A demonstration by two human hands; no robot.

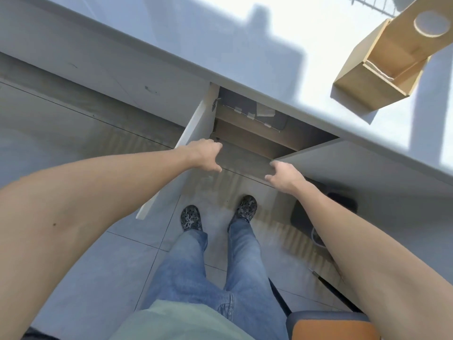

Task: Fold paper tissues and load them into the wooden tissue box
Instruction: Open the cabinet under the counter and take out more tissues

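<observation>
The wooden tissue box (362, 79) stands on the white counter (220, 40) at the upper right, its hinged lid with a round hole raised; the inside looks bare. Below the counter both cabinet doors stand open. My left hand (207, 154) hovers just inside the left door (171, 168), fingers loosely curled around nothing. My right hand (284, 175) reaches to the corner of the right door (355, 163); its fingertips touch that edge, and whether they grip it is unclear. A flat clear packet with white pieces (259, 114) lies on the cabinet shelf. No loose tissues show.
My feet stand on the tiled floor (85, 278) in front of the cabinet. A chair with an orange seat (331, 327) is at the lower right, and a dark bin (321, 212) sits under the right door. A wire rack (367, 2) is at the counter's far edge.
</observation>
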